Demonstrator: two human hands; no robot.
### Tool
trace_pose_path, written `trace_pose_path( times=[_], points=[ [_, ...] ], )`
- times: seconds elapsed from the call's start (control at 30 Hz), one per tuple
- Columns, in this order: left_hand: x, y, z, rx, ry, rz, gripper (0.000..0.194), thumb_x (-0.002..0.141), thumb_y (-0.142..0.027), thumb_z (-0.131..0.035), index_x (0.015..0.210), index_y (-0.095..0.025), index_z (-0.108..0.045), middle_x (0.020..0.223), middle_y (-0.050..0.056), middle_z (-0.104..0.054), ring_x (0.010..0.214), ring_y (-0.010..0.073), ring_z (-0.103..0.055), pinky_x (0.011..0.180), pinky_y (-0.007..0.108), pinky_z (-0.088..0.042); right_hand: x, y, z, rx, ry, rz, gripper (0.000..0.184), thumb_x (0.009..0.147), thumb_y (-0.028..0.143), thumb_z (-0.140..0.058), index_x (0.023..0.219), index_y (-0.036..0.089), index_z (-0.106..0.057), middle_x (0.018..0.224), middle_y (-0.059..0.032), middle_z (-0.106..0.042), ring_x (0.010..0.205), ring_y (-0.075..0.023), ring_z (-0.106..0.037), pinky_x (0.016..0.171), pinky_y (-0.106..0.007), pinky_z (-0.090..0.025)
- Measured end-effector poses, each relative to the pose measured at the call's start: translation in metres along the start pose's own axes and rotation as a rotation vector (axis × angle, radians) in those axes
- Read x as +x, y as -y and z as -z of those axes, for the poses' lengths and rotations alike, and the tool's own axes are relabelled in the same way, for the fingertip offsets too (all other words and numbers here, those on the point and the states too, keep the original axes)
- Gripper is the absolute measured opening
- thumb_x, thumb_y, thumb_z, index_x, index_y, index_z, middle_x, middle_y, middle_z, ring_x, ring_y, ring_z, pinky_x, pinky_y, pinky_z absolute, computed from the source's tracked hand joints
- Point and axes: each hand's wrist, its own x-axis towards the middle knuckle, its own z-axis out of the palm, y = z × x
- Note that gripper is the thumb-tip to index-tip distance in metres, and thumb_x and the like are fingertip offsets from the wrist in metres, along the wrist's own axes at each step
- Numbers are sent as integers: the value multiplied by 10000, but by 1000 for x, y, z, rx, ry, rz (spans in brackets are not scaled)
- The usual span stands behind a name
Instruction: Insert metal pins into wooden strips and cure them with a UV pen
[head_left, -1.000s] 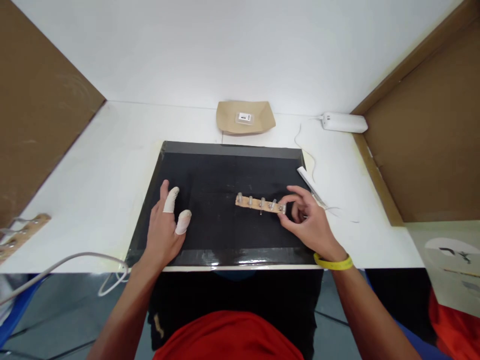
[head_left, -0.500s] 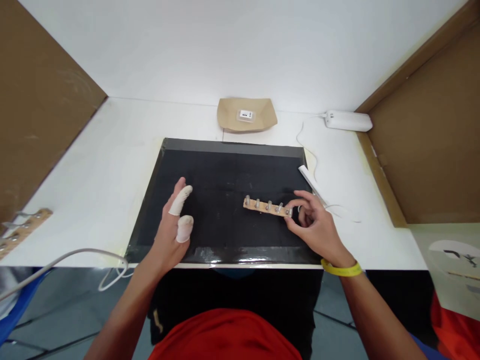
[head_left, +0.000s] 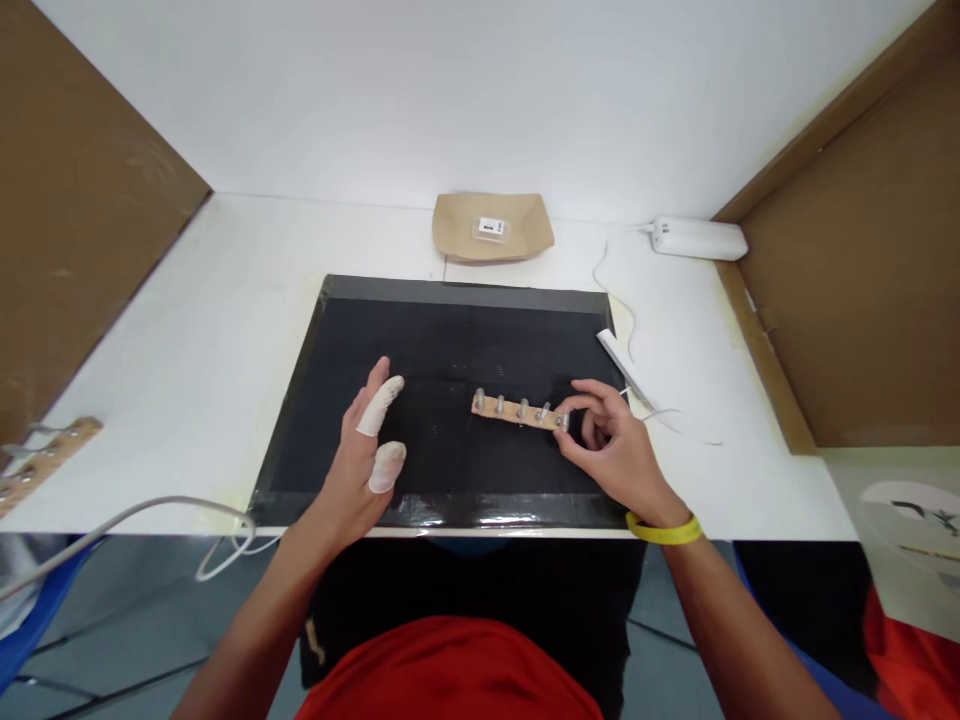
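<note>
My right hand [head_left: 611, 440] pinches the right end of a narrow wooden strip [head_left: 510, 411] between thumb and forefinger. Several small clear, shiny cylindrical pieces stand in a row along the strip; the one at its left end [head_left: 480, 398] is upright, while one near my fingers leans. What these pieces are, I cannot make out. Over the left part of the black mat [head_left: 435, 350], my left hand [head_left: 367, 450] has its thumb and forefinger apart, both tips in white finger covers. Nothing is in it, and a gap separates it from the strip.
A brown paper tray [head_left: 450, 235] holds a small clear box with a label [head_left: 490, 229]. At right are a white power bank-like block [head_left: 699, 238], a white bar [head_left: 622, 358] and thin cables. Another wooden strip with metal pieces [head_left: 52, 458] lies at far left. Brown panels flank the table.
My right hand has shifted slightly left with the wooden strip in its pinch. My left hand has moved a little right, toward the strip, with its fingers still apart.
</note>
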Motion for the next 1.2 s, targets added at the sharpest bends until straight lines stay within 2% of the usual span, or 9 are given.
trace_pose_path(
  times=[0.2,0.3,0.5,0.67,0.83,1.07,1.2],
  points=[
    [2,-1,-2,3,12,-3,634,1114,-603,-312,1688,-338,-262,1790,135,-188,1650,345,-234,1328,625,-198,-3,26,18,48,-101,35,546,852,315,-764,1346,279,-533,1020,-16,-736,538,-84,-430,482,-255,-406],
    [3,-3,-4,-5,25,-17,622,1121,-580,-307,1689,-333,-256,1790,139,-186,1654,344,-219,1332,628,-180,-6,28,24,31,-133,43,549,854,307,-759,1351,283,-528,1022,-13,-736,534,-84,-424,466,-257,-387],
    [3,-4,-11,-10,36,8,694,1088,-672,-309,1685,-320,-283,1769,163,-245,1627,363,-286,1306,630,-248,-10,8,6,18,-29,12,523,850,277,-742,1327,274,-530,1009,5,-745,530,-78,-437,489,-252,-395],
    [0,0,-12,-1,37,38,739,1072,-710,-292,1683,-294,-301,1761,176,-263,1611,361,-320,1292,594,-295,-2,-1,-9,0,-9,1,522,844,288,-736,1322,262,-528,1015,5,-749,535,-81,-447,514,-257,-401],
    [-4,5,-13,-19,22,17,718,1081,-687,-313,1693,-315,-268,1778,162,-220,1632,355,-270,1310,594,-236,2,-3,-10,-1,-1,-8,496,845,284,-731,1302,266,-536,1014,13,-744,523,-74,-424,510,-260,-379],
    [-6,13,-16,-24,3,11,779,1045,-754,-318,1692,-321,-282,1765,164,-260,1594,355,-340,1280,573,-300,4,-6,-9,6,-12,-9,501,836,276,-746,1292,275,-537,1018,18,-746,524,-77,-429,502,-262,-376],
    [-5,12,-17,-20,4,23,775,1045,-756,-313,1691,-330,-284,1766,158,-259,1597,352,-335,1293,572,-275,3,-7,-9,12,-19,-16,503,837,288,-750,1295,280,-542,1018,13,-750,528,-83,-440,496,-265,-376]
  ],
)
